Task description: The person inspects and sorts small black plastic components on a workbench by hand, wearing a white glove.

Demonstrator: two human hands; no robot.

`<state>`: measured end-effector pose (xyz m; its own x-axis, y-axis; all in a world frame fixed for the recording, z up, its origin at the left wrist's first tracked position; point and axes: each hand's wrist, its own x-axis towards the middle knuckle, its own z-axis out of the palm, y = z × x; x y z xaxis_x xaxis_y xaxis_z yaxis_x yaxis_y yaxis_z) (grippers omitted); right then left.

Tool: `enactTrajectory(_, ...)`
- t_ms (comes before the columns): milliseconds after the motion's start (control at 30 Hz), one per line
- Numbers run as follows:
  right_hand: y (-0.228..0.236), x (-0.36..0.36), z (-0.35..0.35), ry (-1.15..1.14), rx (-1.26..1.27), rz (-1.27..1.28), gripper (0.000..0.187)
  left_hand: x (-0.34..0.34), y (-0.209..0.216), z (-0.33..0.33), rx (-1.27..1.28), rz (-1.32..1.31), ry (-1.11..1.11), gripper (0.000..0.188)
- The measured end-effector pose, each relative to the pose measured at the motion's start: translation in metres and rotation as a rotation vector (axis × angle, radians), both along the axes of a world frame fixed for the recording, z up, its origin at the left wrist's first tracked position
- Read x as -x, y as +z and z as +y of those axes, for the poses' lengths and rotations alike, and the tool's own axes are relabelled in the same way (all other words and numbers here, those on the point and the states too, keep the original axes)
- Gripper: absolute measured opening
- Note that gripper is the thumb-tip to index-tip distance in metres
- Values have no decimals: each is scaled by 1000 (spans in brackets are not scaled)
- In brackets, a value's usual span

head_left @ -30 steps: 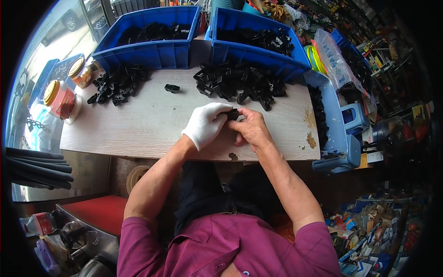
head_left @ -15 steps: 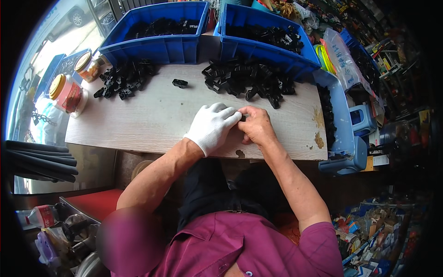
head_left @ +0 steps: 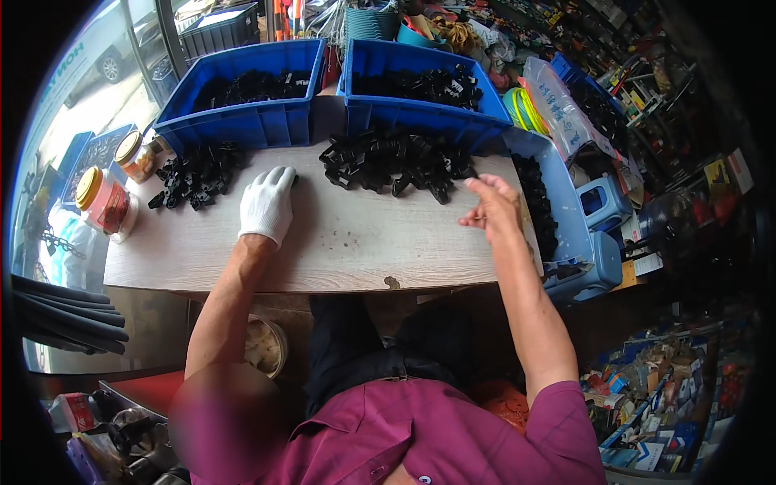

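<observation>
My left hand, in a white knitted glove, rests on the table with its fingers bent over a small black plastic part. Only that part's edge shows past the fingertips. My bare right hand hovers by the right end of a heap of black plastic parts; thumb and fingers are apart, and I see nothing between them. Left of the glove lies a smaller heap of black parts.
Two blue crates of black parts line the table's far edge. Lidded jars stand at the left. A light blue bin with black parts adjoins the right edge, beside blue stools.
My hands, together at the front of the table before, have separated. The left went left to the lone black part; the right went right toward the larger heap. The view has shifted.
</observation>
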<state>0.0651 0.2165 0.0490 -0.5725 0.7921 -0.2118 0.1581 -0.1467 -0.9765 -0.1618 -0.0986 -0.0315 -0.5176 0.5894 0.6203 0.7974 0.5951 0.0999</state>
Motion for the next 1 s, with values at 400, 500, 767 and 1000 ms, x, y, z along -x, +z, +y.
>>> enactTrajectory(400, -22, 10, -5, 123, -123, -311, 47, -59, 20, 22, 12, -52, -154, 29)
enactTrajectory(500, -27, 22, -15, 116, -307, -457, 46, -56, 16, 23, -11, -78, -174, 33)
enactTrajectory(767, -27, 19, -23, 122, -404, -453, 40, -68, 39, 21, -194, 35, -203, 34)
enactTrajectory(1000, -18, 2, -38, 464, 28, -333, 29, -115, 31, 65, -266, -184, -515, 45)
